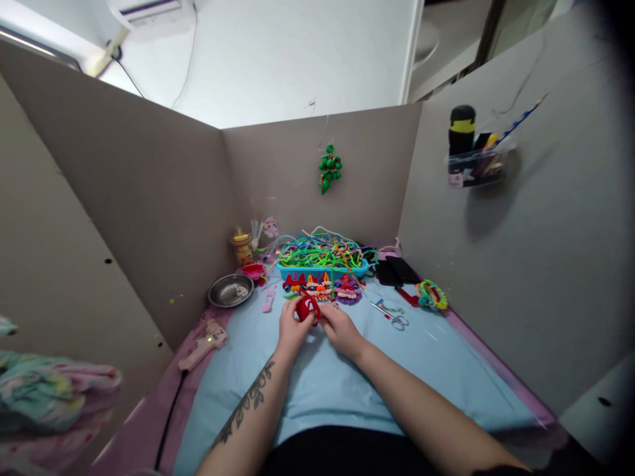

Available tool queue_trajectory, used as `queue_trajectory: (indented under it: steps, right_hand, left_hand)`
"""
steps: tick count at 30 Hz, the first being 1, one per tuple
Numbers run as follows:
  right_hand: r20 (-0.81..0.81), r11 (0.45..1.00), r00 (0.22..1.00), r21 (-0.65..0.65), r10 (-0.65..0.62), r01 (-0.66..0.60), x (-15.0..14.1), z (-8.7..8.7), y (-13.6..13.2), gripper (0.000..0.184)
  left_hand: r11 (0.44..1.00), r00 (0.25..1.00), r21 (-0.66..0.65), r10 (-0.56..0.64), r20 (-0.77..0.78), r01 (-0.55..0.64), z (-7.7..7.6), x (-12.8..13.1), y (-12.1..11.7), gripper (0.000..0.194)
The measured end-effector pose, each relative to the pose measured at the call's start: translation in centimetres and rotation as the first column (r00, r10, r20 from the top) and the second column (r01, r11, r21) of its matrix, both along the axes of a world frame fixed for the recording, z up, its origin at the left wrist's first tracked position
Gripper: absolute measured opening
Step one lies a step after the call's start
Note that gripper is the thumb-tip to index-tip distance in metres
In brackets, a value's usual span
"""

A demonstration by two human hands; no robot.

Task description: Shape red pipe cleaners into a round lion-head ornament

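Between my hands, above the middle of the blue-covered table, is a small red craft piece (308, 307) with a white marking on its front; its exact kind is unclear. My left hand (294, 325) grips it from the left, fingers curled round its edge. My right hand (341, 326) pinches at its right side, though the fingertips are partly hidden. Just beyond lie several colourful braided pieces (318, 288), including a purple one (348, 289). Behind them a turquoise basket (322, 272) is heaped with bright cords (322, 251).
Scissors (397, 321) lie to the right, near dark phone-like slabs (395, 271) and coloured rings (431, 295). Leftward are a metal bowl (231, 291) with small pale bits, a pink clip (268, 300) and a corded glue gun (204, 345). Grey partitions (317, 211) enclose the table.
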State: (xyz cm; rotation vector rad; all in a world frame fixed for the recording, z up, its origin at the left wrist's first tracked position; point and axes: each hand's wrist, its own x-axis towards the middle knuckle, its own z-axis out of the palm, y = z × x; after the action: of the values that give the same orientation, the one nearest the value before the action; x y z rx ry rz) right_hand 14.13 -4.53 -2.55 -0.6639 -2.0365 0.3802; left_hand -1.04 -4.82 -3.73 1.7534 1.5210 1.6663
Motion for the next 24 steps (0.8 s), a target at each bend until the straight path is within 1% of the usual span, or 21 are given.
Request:
queue_trajectory:
  steps: [7, 9, 11, 14, 17, 20, 22, 24]
  right_hand:
    - [-0.052, 0.993, 0.996, -0.096, -0.075, 0.07, 0.2, 0.0, -0.3, 0.014]
    - [-0.069, 0.989, 0.994, -0.125, -0.088, 0.079, 0.3, 0.1, -0.4, 0.012]
    - [-0.085, 0.985, 0.991, -0.148, -0.104, 0.09, 0.3, 0.1, -0.4, 0.01]
    - [-0.112, 0.98, 0.986, -0.172, -0.122, 0.102, 0.3, 0.1, -0.3, 0.01]
    - [-0.162, 0.975, 0.977, -0.193, -0.14, 0.108, 0.5, 0.1, 0.0, 0.012]
    - [-0.208, 0.976, 0.964, -0.174, -0.168, 0.132, 0.8, 0.2, 0.3, 0.013]
    - [-0.225, 0.976, 0.952, -0.122, -0.206, 0.182, 1.0, 0.2, 0.5, 0.012]
    - [-0.246, 0.971, 0.939, -0.08, -0.24, 0.227, 1.0, 0.2, 0.6, 0.012]
  left_hand:
    - [0.999, 0.999, -0.028, 0.024, 0.047, -0.023, -0.3, -0.2, 0.4, 0.043]
    - [0.999, 0.998, -0.034, 0.012, 0.059, -0.01, -0.3, -0.1, 0.3, 0.043]
    - [0.998, 0.995, -0.058, -0.024, 0.095, 0.03, -0.3, 0.0, 0.2, 0.044]
    - [0.982, 0.971, -0.106, -0.135, 0.195, 0.158, 0.0, 0.1, 0.0, 0.052]
    - [0.951, 0.917, -0.102, -0.249, 0.311, 0.293, 0.4, 0.0, -0.3, 0.055]
    - [0.889, 0.82, -0.12, -0.345, 0.457, 0.441, 0.8, -0.1, -0.5, 0.054]
    - [0.845, 0.747, -0.159, -0.344, 0.569, 0.51, 0.9, -0.1, -0.6, 0.055]
    - [0.83, 0.693, -0.17, -0.311, 0.65, 0.531, 1.0, 0.0, -0.7, 0.056]
